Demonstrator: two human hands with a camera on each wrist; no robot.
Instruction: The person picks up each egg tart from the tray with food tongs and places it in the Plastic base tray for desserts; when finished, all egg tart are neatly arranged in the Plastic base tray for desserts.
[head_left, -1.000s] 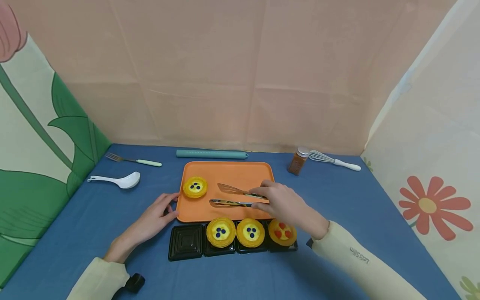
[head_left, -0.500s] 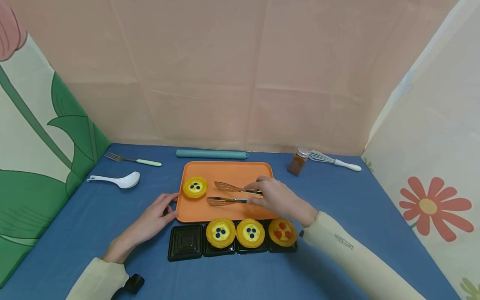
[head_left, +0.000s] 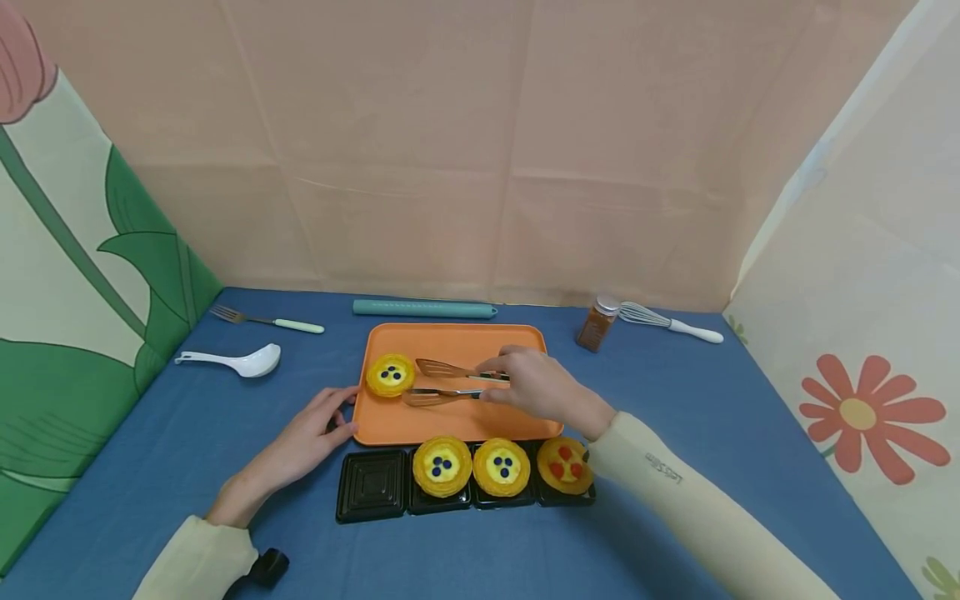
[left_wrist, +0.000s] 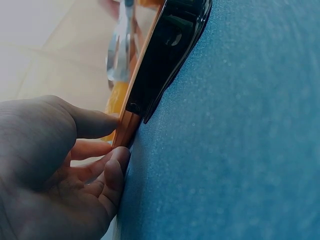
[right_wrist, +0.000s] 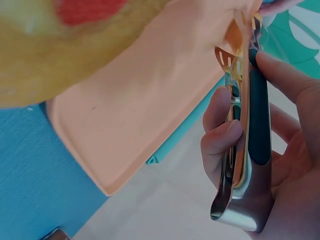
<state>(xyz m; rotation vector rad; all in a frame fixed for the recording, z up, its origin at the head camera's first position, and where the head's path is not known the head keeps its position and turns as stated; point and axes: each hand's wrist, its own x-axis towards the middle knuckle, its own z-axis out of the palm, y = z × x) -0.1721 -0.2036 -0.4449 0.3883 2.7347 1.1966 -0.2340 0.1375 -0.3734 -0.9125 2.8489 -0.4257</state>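
Observation:
In the head view, my right hand (head_left: 536,387) grips a pair of metal tongs (head_left: 442,367) with dark handle grips. The tongs' two slotted blades are spread, pointing left over the orange tray (head_left: 480,425). Just beyond their tips, at the tray's left side, lies a yellow tart with blueberries (head_left: 390,375). At the left edge, my left hand (head_left: 307,433) pinches the tray's rim, thumb on top, as the left wrist view shows. A black compartment tray (head_left: 371,483) stands in front. It holds two blueberry tarts (head_left: 442,467) and one strawberry tart (head_left: 565,467); its leftmost compartment is bare.
A teal rolling pin (head_left: 424,309) lies behind the orange tray. Off to the left are a fork (head_left: 296,325) and a white ladle (head_left: 255,362). At the back right, a spice jar (head_left: 597,323) stands next to a whisk (head_left: 693,331).
My right hand has moved left with the tongs, bringing the spread blades close to the tart on the orange tray. My left hand stays at the tray's edge.

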